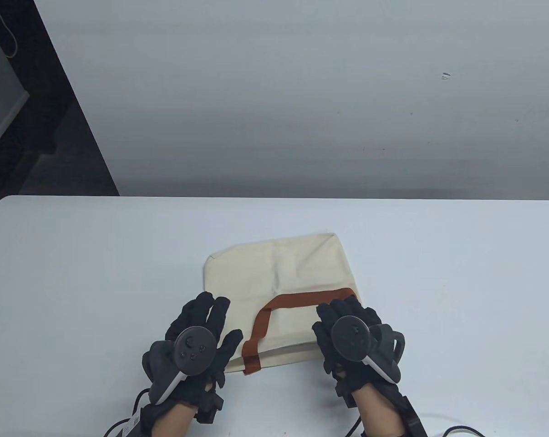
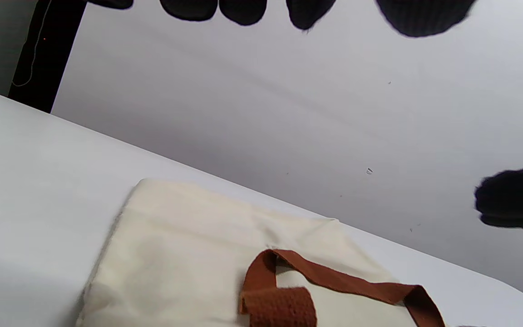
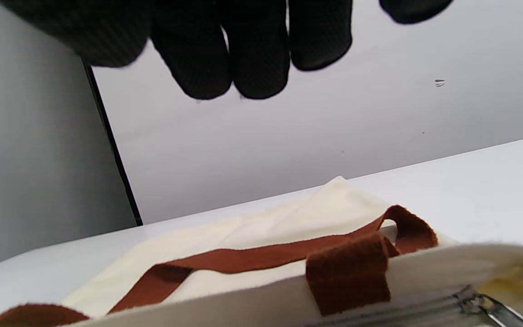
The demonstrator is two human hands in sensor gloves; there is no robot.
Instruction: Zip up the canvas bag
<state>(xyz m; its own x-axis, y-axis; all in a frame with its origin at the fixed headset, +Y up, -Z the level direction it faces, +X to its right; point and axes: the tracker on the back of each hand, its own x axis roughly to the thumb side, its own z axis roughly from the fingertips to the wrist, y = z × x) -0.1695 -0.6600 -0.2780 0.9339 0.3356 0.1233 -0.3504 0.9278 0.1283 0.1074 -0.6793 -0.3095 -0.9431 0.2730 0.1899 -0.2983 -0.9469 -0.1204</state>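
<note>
A cream canvas bag lies flat on the white table, its mouth edge toward me. A brown handle strap lies across its top. My left hand hovers over the bag's near left edge with the fingers spread, holding nothing. My right hand hovers over the bag's near right corner, fingers extended and empty. In the right wrist view the fingers hang above the bag, and the metal zipper slider shows on the mouth edge. In the left wrist view the fingertips are clear of the bag.
A grey wall rises behind the table's far edge, with a dark gap at the far left. Glove cables trail off the near edge by my right wrist.
</note>
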